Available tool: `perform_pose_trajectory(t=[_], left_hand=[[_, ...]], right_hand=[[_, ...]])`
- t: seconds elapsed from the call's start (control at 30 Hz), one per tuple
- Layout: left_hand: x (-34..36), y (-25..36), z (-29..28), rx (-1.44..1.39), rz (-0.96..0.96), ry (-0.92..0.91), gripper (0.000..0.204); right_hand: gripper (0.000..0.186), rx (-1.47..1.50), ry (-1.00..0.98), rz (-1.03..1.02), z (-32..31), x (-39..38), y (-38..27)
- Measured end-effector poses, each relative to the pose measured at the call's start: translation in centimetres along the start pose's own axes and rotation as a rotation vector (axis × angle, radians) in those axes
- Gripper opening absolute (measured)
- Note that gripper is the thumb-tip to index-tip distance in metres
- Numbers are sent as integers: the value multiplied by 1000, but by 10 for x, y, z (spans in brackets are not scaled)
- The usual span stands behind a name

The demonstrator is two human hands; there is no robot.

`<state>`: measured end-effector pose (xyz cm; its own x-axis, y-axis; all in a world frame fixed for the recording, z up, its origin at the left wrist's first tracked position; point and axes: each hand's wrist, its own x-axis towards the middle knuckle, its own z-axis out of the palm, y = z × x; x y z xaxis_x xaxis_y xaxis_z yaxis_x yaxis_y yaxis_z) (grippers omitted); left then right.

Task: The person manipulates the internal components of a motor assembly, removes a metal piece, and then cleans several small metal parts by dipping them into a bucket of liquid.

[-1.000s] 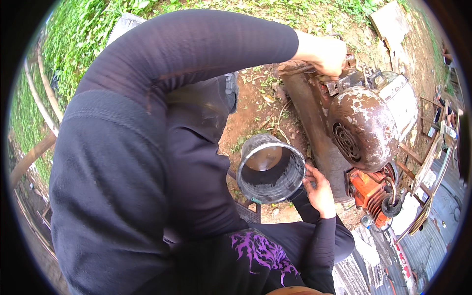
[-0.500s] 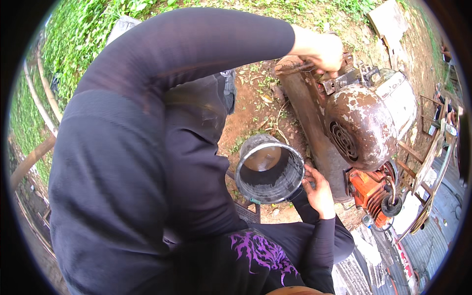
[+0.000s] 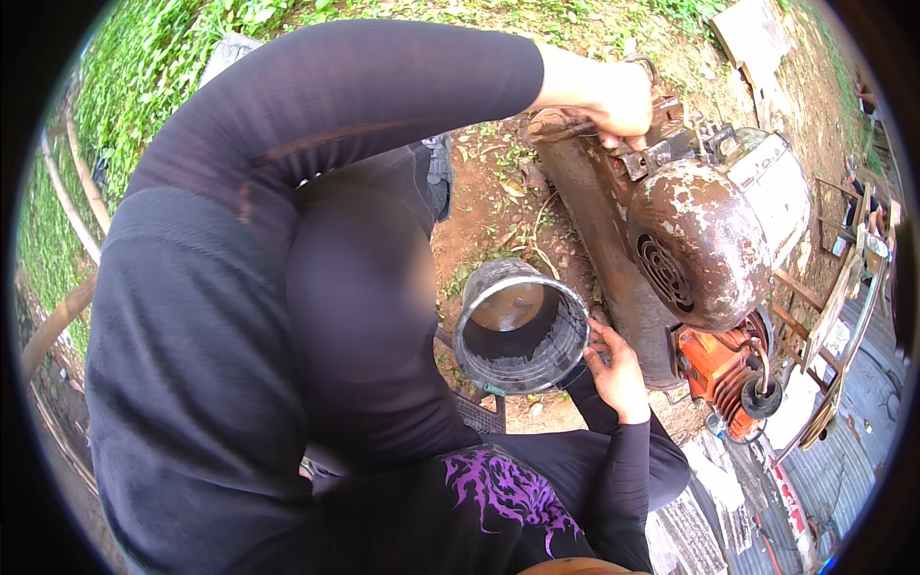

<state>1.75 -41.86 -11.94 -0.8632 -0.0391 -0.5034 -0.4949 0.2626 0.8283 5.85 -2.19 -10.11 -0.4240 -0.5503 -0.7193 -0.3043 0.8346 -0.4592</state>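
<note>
My left hand [image 3: 618, 103] reaches across to the top of a rusty, brown-coated metal machine, over its long tank [image 3: 599, 230]. Its fingers are curled down beside a rusty bracket [image 3: 666, 149]; what they grip is hidden. My right hand [image 3: 619, 374] pinches the rim of a dark, grimy bucket [image 3: 522, 359], thumb and fingers at its right edge. The bucket leans so its mouth faces me, with brownish liquid [image 3: 508, 309] inside. Right of the tank sits a rounded motor housing [image 3: 698, 244] with flaking brown paint and a slotted vent.
An orange finned compressor head [image 3: 717, 369] stands at the machine's near end. Wooden slats [image 3: 829, 335] and corrugated metal sheets [image 3: 862, 393] lie at the right. A board [image 3: 752, 38] rests on the ground at the far right. Grass [image 3: 144, 105] grows at the left.
The view has shifted slightly. My left forearm has drawn back a little to the left, its fingers still by the bracket. My right hand keeps its hold on the bucket rim.
</note>
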Motion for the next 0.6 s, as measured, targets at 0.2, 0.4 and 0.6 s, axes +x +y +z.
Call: perform_pose_trajectory(t=[0.2, 0.4, 0.6], left_hand=[[45, 9, -2, 148, 285, 213, 15], [24, 2, 7, 259, 173, 165, 35], [10, -4, 7, 1, 197, 167, 16]], right_hand=[[50, -42, 15, -60, -1, 5, -5], [51, -40, 17, -8, 0, -4, -3], [51, -49, 9, -5, -2, -2, -1]])
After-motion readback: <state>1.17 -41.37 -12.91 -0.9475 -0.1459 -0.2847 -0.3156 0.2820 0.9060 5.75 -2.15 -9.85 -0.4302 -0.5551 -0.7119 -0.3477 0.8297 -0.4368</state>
